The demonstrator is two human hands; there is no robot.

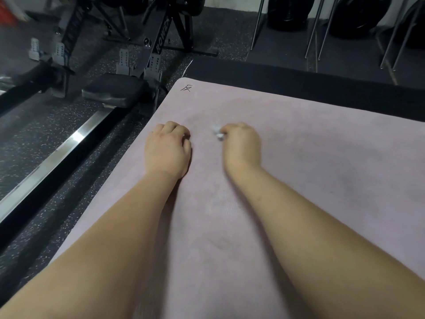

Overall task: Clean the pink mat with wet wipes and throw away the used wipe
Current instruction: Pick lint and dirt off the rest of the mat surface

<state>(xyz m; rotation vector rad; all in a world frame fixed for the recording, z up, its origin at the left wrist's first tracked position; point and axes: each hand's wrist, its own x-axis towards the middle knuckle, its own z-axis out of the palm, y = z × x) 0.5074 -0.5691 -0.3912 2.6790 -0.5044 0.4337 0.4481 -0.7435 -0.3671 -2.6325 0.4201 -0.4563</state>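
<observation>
We found the wipe [217,132] bunched in the right hand [241,146], low over the pink mat [299,157]; the left hand [169,150] lay fisted, holding nothing, alongside.

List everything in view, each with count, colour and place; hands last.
pink mat: one, pink, centre
black mat: one, black, along pink mat's far edge
wet wipe: one, white, crumpled in right hand
handwritten mark: one, black, pink mat's far left corner
rowing machines: two, black and grey, floor at left
metal legs: several, silver, top right
left hand: one, curled, resting on pink mat
right hand: one, gripping wet wipe on pink mat
</observation>
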